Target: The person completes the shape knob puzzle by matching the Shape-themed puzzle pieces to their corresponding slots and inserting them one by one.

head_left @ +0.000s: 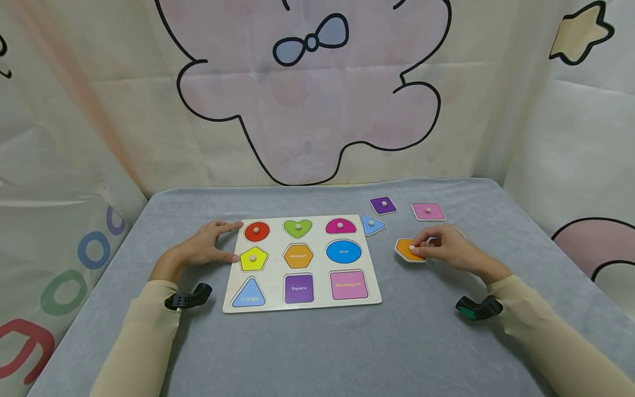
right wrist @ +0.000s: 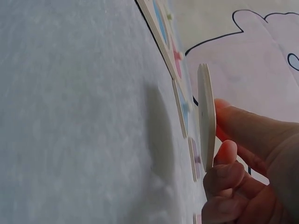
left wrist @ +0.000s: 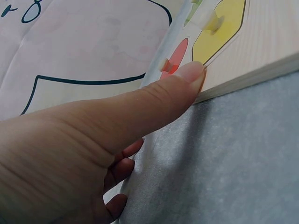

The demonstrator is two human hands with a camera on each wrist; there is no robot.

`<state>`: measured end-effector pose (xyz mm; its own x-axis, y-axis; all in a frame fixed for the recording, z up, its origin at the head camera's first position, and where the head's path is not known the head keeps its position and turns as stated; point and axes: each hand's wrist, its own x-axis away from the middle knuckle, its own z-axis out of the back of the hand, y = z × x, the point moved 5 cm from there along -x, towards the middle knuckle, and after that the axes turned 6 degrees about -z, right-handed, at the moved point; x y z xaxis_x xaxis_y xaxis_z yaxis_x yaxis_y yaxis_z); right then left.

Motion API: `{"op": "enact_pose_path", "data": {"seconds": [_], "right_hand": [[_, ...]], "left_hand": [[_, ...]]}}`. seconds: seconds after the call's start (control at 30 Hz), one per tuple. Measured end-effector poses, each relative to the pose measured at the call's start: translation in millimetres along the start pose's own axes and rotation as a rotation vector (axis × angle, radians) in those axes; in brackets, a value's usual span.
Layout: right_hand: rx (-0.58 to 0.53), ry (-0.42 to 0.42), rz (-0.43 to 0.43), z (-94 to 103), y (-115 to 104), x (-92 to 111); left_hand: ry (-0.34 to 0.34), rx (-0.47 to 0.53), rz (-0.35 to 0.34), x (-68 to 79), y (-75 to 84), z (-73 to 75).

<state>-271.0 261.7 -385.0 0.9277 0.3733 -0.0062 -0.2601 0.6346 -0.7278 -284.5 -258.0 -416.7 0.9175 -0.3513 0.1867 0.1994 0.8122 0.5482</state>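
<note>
My right hand [head_left: 448, 248] pinches an orange hexagon puzzle piece [head_left: 404, 250] by its knob, to the right of the board. In the right wrist view the piece [right wrist: 206, 116] appears nearly edge-on, raised above the cloth with its shadow beneath. The white shape puzzle board [head_left: 322, 281] lies flat on the table. At its left edge, my left hand [head_left: 200, 248] touches with thumb and forefinger spread. That thumb [left wrist: 154, 95] presses the edge beside the yellow pentagon piece [head_left: 248, 261]. Red, green and magenta knobbed pieces sit along the board's top row.
Beyond the board's upper right lie a blue triangle piece [head_left: 369, 227], a purple square piece [head_left: 379, 207] and a pink rectangle piece [head_left: 423, 213]. A pale edge shows behind my right hand, mostly hidden. Grey-blue cloth [head_left: 317, 353] covers the table; printed curtains surround it.
</note>
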Motion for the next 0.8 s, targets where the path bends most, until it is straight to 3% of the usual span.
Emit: {"op": "enact_pose_path", "data": {"seconds": [0.17, 0.5, 0.8], "right_hand": [[-0.035, -0.026, 0.013, -7.6, -3.2, -5.7], [-0.007, -0.052, -0.053, -21.6, -6.6, -17.5], [0.011, -0.080, -0.050, -35.9, -15.6, -27.7]], "left_hand": [[0.010, 0.005, -0.012, -0.6, -1.1, 0.3], [0.013, 0.020, -0.010, -0.5, -1.4, 0.1], [0.006, 0.007, -0.004, -0.3, -1.3, -0.4]]}}
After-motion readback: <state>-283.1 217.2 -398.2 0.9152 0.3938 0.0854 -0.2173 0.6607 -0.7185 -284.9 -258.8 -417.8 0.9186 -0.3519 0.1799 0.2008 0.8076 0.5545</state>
